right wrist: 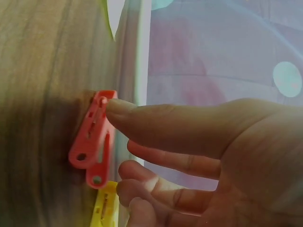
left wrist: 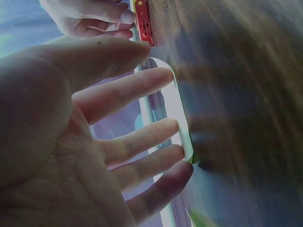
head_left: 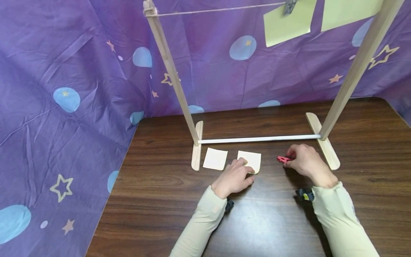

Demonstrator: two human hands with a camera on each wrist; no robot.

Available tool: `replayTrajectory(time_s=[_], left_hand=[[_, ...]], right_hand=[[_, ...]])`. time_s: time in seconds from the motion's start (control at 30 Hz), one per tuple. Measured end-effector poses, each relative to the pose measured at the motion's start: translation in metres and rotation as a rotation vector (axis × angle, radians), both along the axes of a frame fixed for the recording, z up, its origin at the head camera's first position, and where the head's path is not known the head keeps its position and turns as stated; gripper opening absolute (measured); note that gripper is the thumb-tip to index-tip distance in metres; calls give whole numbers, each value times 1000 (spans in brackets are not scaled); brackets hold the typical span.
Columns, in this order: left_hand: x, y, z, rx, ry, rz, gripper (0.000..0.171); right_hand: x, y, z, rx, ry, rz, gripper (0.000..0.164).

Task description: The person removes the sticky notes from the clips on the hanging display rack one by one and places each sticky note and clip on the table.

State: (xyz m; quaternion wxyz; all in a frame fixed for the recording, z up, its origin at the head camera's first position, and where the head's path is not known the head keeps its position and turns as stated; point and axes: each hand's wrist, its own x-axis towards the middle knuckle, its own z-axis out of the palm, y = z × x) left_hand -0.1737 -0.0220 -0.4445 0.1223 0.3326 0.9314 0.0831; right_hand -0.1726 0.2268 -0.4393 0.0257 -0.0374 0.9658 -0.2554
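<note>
My left hand (head_left: 236,176) reaches over the right one of two pale square paper notes, with its fingertips at the near part of that note (head_left: 255,160). Its fingers are extended, and in the left wrist view the note's edge (left wrist: 176,106) curves along their tips. The other note (head_left: 215,159) lies to the left on the table. My right hand (head_left: 306,160) has a red clothespin (right wrist: 90,135) between thumb and fingers, low over the table, the thumb tip overlapping its spring. Beside it, partly hidden by the curled fingers, is a yellow clothespin (right wrist: 105,208).
Behind the notes stands a wooden frame (head_left: 173,75) with a white bottom rod (head_left: 260,139) and wide feet. A string (head_left: 218,9) spans its top, where a metal clip (head_left: 289,6) holds a yellow paper (head_left: 289,26). Another yellow paper (head_left: 350,14) hangs alongside. Purple cloth (head_left: 205,71) covers the background.
</note>
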Motion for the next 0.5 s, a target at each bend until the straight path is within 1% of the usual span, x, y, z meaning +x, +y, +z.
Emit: replayTrajectory(time_s=[0.2,0.3,0.4,0.5], left_hand=[[0,0,0,3,4,4,31],[0,0,2,17,2,6,32],[-1,-3,7,65,-7,10,31],[-5,-9,14,151,1,26,30]], right_hand=[[1,5,8,-8,42,2,30],[1,8,13,-8,82,0,29],[3,9,23,-20,163,0,27],[8,5,40,-63,271,-22,23]])
